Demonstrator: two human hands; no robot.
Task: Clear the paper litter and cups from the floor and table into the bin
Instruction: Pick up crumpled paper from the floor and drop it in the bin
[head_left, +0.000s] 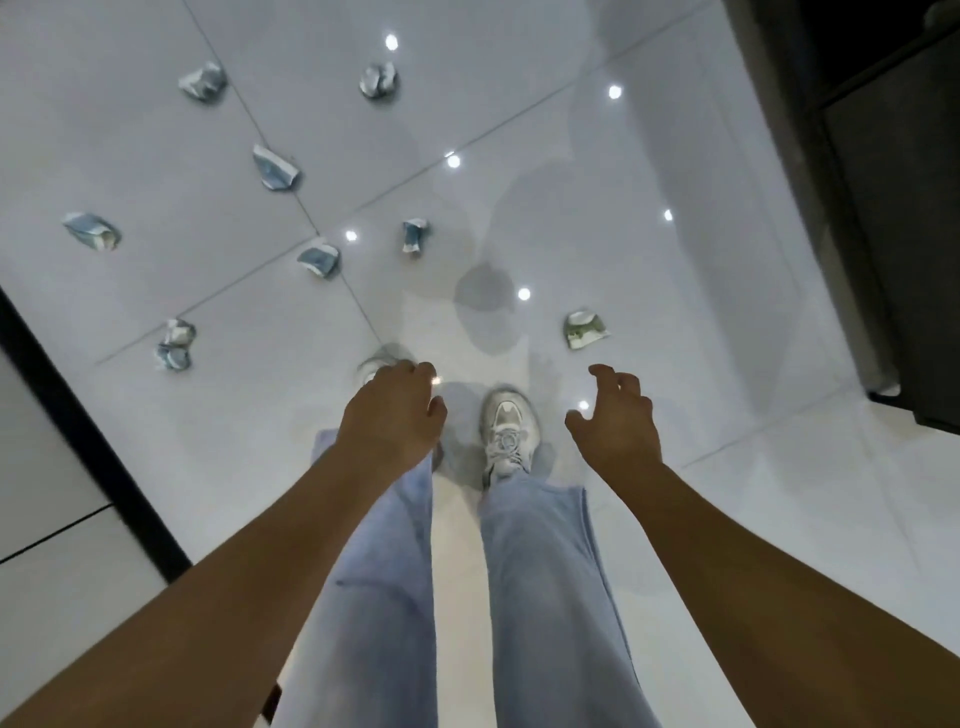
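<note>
Barely started, by the look of it. Eight crumpled blue-and-white paper cups (277, 167) scattered on the shiny white tile floor (675, 312) from nine to twelve o'clock. One crumpled green-and-white paper cup (584, 328) at one o'clock, near the right hand (618, 423). Left hand (392, 415) and right hand both loose, fingers a little bent, holding nothing. No bin or table in sight. All picking up left to do.

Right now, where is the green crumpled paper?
In the head view, the green crumpled paper lies on the floor right of centre, just beyond the empty right hand.
</note>
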